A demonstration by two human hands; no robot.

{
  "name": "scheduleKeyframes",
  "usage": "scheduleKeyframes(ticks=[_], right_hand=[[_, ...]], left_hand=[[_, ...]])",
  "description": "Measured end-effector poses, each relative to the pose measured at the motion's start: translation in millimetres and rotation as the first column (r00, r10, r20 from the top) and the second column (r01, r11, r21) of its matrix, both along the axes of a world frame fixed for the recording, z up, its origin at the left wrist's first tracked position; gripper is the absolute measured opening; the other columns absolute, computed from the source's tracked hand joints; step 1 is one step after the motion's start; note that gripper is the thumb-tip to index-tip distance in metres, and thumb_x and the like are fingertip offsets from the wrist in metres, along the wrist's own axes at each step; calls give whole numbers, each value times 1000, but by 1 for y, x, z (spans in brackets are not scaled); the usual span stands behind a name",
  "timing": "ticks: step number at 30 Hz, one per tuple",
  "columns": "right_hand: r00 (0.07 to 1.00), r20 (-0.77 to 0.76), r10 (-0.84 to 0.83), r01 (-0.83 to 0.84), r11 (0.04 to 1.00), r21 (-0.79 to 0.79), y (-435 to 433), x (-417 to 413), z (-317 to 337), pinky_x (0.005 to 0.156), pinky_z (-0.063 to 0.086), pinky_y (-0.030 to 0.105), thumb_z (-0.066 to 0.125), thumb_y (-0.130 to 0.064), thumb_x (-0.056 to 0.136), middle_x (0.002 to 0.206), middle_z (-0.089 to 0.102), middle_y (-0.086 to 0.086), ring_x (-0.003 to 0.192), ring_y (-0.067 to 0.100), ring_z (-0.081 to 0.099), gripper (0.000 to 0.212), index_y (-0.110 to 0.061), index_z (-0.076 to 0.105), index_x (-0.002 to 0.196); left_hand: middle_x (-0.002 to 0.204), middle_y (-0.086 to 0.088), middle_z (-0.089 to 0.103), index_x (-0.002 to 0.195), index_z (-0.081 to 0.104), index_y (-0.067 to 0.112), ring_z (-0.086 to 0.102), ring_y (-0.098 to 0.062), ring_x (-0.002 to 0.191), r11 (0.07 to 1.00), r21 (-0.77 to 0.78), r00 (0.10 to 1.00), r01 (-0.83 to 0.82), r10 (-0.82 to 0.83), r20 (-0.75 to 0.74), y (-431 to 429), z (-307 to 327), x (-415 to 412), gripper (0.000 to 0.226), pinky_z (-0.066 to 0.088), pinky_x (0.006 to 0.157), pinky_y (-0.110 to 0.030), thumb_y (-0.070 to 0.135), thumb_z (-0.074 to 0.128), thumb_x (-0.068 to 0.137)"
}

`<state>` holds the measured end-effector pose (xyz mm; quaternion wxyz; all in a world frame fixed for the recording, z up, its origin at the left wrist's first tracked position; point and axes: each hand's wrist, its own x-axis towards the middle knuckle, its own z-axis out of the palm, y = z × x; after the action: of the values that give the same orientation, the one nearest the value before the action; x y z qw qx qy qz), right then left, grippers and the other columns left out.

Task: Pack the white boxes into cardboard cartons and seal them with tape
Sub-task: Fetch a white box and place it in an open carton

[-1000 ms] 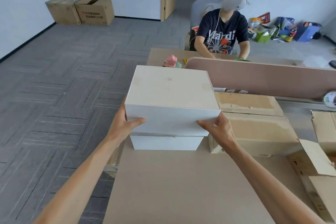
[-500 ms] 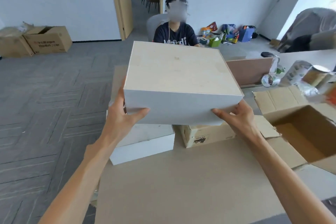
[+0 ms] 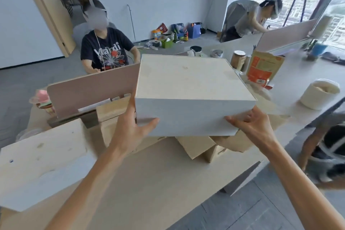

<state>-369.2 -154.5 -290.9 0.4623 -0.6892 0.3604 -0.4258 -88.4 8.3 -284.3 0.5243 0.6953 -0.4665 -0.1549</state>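
Behind the held white box [image 3: 186, 80], a T-shirt [image 3: 106, 50] reads "…andi".

The held white box [image 3: 186, 87] is hiding most of the carton [image 3: 196, 144] beneath it and the fingers of the left hand [image 3: 128, 129], while the second white box [image 3: 43, 157], blurred, is running off the picture's left edge.

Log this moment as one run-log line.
phase: carry | white box: lifted over cardboard carton flaps | left grip: holds its left side | right grip: holds its right front corner | second white box: on table, left
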Motion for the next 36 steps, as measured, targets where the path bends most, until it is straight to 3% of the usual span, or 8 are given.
scheduleKeyframes(ticks=[6, 10, 16, 20, 22, 27, 32, 36], right_hand=[[996, -90, -1, 4, 1000, 28, -79, -96, -6, 81, 54, 18, 83, -18, 75, 107, 69, -21, 99, -3, 66, 48, -43, 60, 110], [991, -137, 13, -8, 999, 40, -118, -122, -12, 73, 50, 7, 81, -13, 76, 105, 65, -25, 92, -13, 63, 48, -41, 58, 107], [968, -239, 74, -55, 995, 84, -189, -130, -31, 77, 52, 9, 81, -15, 74, 98, 70, -27, 95, -12, 64, 46, -39, 59, 107], [945, -293, 144, -111, 986, 125, -237, -117, -40, 73, 53, 11, 80, -7, 78, 102, 70, -15, 89, -8, 66, 41, -25, 62, 110], [930, -324, 174, -137, 981, 135, -259, -110, -42, 72, 51, 10, 80, -7, 77, 103, 69, -14, 91, -7, 67, 41, -23, 63, 111], [879, -396, 265, -233, 964, 128, -298, -100, -41, 84, 53, 25, 85, -18, 74, 100, 71, -21, 96, -1, 67, 45, -40, 62, 105], [831, -413, 372, -341, 928, 151, -327, -96, -45, 93, 52, 40, 80, -58, 57, 106, 71, -20, 104, 7, 66, 54, -45, 62, 106], [792, -412, 451, -415, 892, 178, -362, -87, -58, 94, 53, 42, 86, -44, 66, 104, 71, -18, 105, 13, 65, 44, -44, 63, 104]], left_hand=[[107, 37, 61, 142, 40, 33, 57, 13, 102, 999, 41, 1000, 16, -15, -17, -81, -16, -89, 77, 52, 85, -18, 24, 81, 77], [112, 25, 61, 140, 41, 31, 60, 2, 104, 997, 70, 999, 19, -17, -27, -118, -27, -117, 75, 53, 82, -15, 25, 81, 77], [116, 16, 60, 137, 40, 29, 58, -3, 108, 993, 118, 994, -10, 23, -107, -171, -60, -133, 78, 57, 85, -31, 48, 77, 71], [106, 17, 61, 128, 46, 25, 59, 1, 95, 970, 217, 987, -109, 131, -92, -201, -79, -136, 62, 50, 69, -11, 41, 78, 77], [101, 21, 60, 117, 48, 26, 59, 0, 94, 949, 271, 970, -161, 203, -137, -212, -88, -140, 51, 46, 63, -11, 38, 78, 78], [106, 25, 63, 129, 46, 29, 59, 10, 98, 932, 265, 924, -248, 309, -223, -217, -97, -156, 63, 50, 74, -15, 38, 79, 75], [106, 32, 63, 127, 47, 31, 60, 7, 101, 899, 302, 890, -317, 392, -233, -217, -92, -173, 64, 56, 81, -26, 44, 79, 72], [106, 23, 66, 121, 49, 32, 63, 2, 98, 856, 332, 857, -396, 475, -201, -230, -91, -185, 67, 58, 81, -35, 61, 77, 68]])
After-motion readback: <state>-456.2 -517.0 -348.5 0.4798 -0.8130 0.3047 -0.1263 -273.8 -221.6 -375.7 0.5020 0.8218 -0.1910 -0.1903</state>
